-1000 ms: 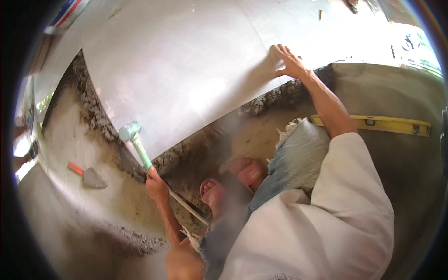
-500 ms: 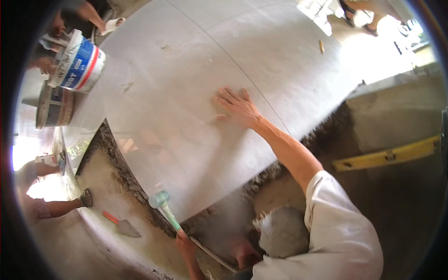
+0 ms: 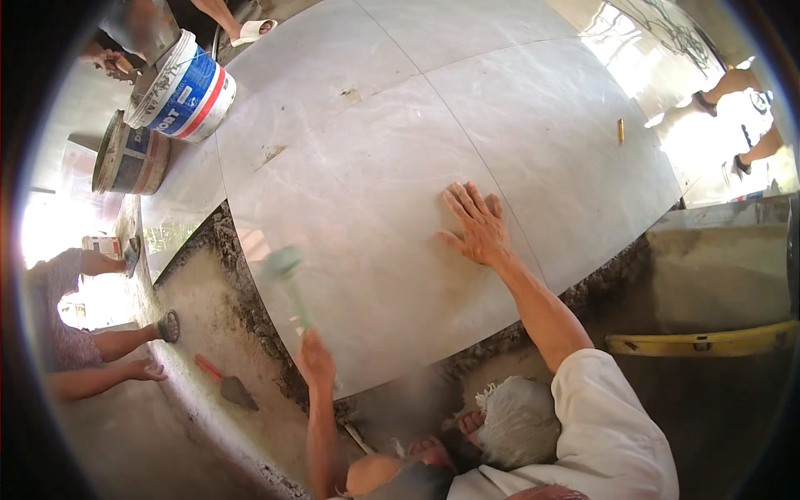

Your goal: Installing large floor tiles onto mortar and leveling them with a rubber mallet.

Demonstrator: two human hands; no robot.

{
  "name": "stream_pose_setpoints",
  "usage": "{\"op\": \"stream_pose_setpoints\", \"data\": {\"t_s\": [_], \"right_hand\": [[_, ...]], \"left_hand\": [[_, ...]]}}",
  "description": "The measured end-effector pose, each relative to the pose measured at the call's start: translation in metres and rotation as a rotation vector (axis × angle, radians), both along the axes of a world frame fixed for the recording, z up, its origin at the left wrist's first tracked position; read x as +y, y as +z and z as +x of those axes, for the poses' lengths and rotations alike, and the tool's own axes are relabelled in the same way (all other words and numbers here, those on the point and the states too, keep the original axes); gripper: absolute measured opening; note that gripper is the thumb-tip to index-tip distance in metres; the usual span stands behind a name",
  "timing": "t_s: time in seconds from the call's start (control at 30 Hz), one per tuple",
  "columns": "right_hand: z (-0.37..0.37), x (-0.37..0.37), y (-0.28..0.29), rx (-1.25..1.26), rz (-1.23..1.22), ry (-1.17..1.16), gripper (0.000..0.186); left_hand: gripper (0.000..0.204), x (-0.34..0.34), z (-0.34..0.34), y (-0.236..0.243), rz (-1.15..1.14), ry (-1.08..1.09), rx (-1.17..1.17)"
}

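Note:
My left hand [image 3: 317, 358] grips a green rubber mallet [image 3: 282, 263], its motion-blurred head above the large pale grey tile [image 3: 367, 250] near the tile's left edge. My right hand [image 3: 475, 225] lies open on that tile, fingers spread, left of a straight seam. Dark lumpy mortar [image 3: 267, 350] shows along the tile's near and left edges. A red-handled pointing trowel [image 3: 237, 392] lies on the bare screed to the left.
White buckets [image 3: 192, 92] stand at the back left. Other people's limbs show at left [image 3: 125, 343], top [image 3: 217, 15] and right [image 3: 758, 150]. A yellow spirit level [image 3: 700, 340] lies at right. A small yellow stick [image 3: 621, 131] rests on the tiles.
The view has swung to show more tiles, buckets and people. My left hand has raised the mallet from the tile's edge. My right hand has moved farther onto the tile from its near edge.

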State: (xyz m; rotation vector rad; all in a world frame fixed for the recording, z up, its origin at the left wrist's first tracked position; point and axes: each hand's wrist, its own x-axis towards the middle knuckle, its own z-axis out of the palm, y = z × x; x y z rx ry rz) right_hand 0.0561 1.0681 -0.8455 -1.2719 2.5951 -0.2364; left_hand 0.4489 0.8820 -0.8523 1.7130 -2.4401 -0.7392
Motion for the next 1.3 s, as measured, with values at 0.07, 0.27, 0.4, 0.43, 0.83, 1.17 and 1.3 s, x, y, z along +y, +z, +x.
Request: {"op": "stream_pose_setpoints", "data": {"t_s": [0.07,0.27,0.4,0.43,0.83,1.17,1.3], "right_hand": [[0.0,0.002,-0.004,0.016,0.046,-0.007,0.08],[0.001,0.004,-0.009,-0.013,0.022,-0.109,0.084],[0.005,0.005,-0.013,0.052,-0.068,-0.183,0.084],[0.006,0.005,-0.014,0.081,-0.112,-0.243,0.084],[0.011,-0.001,-0.025,0.118,-0.107,-0.43,0.086],[-0.135,-0.159,-0.042,0.178,-0.165,-0.339,0.08],[-0.189,-0.219,-0.052,0.277,-0.219,-0.445,0.079]], "left_hand": [[0.065,-0.028,-0.049,0.0,0.16,0.007,-0.132],[0.07,-0.043,-0.117,0.018,0.133,0.06,-0.112],[0.07,-0.046,-0.112,0.012,0.208,0.15,-0.107],[0.07,-0.047,-0.11,0.009,0.208,0.133,-0.083],[0.072,-0.037,-0.113,0.026,0.001,0.052,-0.147],[0.073,-0.038,-0.127,0.024,-0.022,0.071,-0.19],[0.071,-0.042,-0.124,0.008,0.095,0.205,-0.344]]}}
